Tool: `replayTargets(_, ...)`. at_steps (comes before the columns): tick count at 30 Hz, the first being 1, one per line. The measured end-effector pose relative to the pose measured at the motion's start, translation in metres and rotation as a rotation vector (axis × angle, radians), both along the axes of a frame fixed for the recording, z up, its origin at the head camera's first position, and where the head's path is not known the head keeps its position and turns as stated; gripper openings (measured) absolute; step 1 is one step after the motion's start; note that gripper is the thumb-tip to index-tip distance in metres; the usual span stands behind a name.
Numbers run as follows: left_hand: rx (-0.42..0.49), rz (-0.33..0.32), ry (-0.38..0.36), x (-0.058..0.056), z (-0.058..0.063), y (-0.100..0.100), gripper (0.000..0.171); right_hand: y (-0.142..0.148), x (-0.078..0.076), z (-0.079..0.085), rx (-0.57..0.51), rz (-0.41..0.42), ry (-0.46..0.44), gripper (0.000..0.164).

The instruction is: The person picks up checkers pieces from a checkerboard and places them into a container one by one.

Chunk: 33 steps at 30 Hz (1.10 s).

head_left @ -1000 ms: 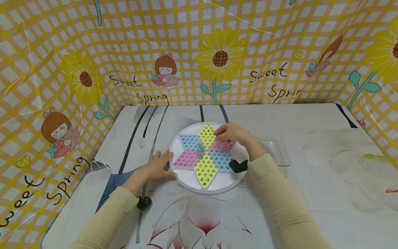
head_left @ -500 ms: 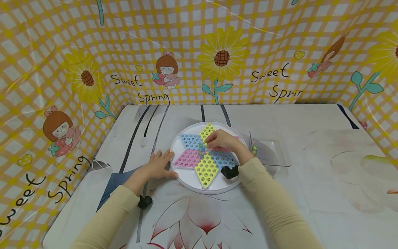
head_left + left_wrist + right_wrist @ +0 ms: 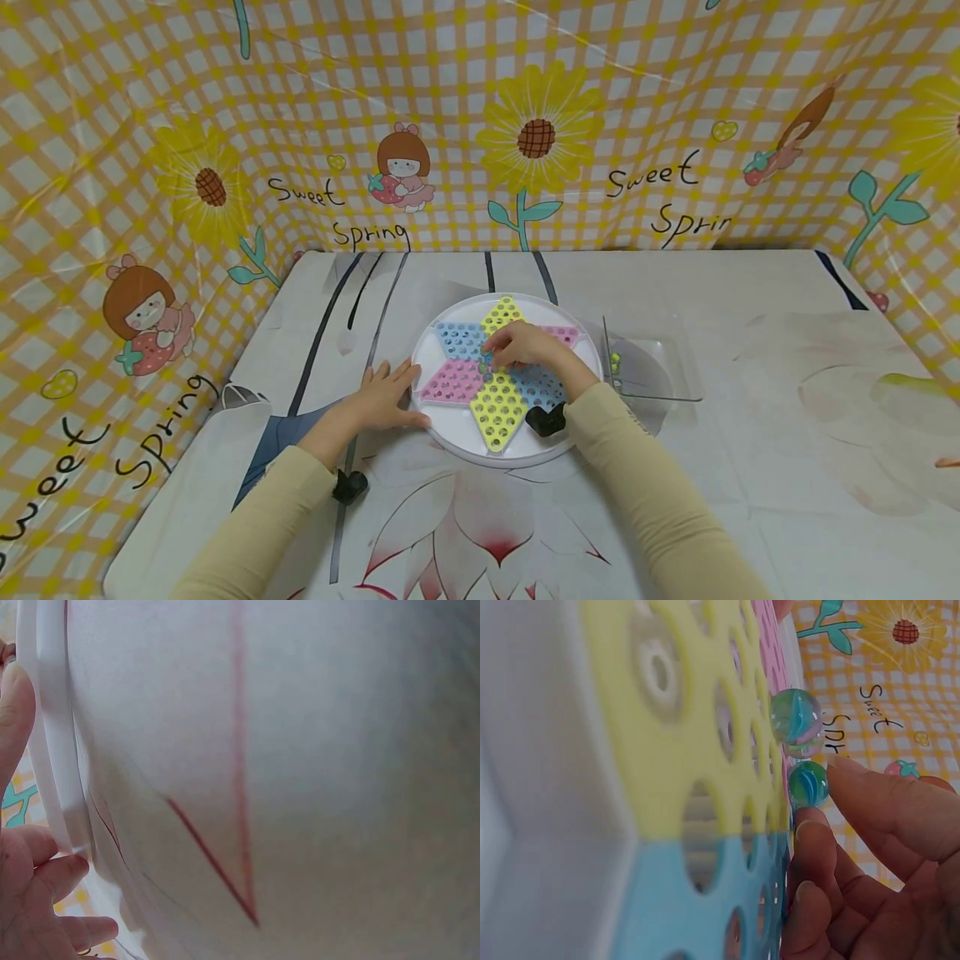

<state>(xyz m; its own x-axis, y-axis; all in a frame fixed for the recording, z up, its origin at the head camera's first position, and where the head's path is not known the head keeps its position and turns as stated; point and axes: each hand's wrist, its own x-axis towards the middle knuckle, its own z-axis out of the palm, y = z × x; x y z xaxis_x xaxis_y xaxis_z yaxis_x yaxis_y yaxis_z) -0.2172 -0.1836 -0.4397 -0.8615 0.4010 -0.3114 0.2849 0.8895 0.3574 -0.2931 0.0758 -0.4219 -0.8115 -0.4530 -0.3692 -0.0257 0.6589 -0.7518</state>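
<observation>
Right wrist view: a blue-green marble [image 3: 808, 784] is pinched between the fingertips of the right hand [image 3: 885, 855], at the board's surface; whether it is seated in a hole cannot be told. Another marble [image 3: 795, 715] is seen just beside it, apart from the fingers. Head view: the right hand is held over the middle of the round board [image 3: 450, 433]. The left rim is touched by the left hand [image 3: 384, 398], fingers spread.

Beige sleeves [image 3: 652, 483] (black wrist pieces [image 3: 350, 487])
</observation>
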Motion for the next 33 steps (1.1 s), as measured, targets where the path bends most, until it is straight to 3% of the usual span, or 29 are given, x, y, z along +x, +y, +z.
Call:
replayTargets(13, 0.001, 0.000, 0.001, 0.0000, 0.0000, -0.0005, 0.094, -0.0018, 0.0032, 0.0003, 0.052, 0.074, 0.056, 0.020)
replayTargets(33, 0.002, 0.000, 0.001, -0.0001, 0.0005, -0.0003, 0.094, 0.0018, 0.0037, 0.0006, 0.060, 0.025, 0.052, 0.019)
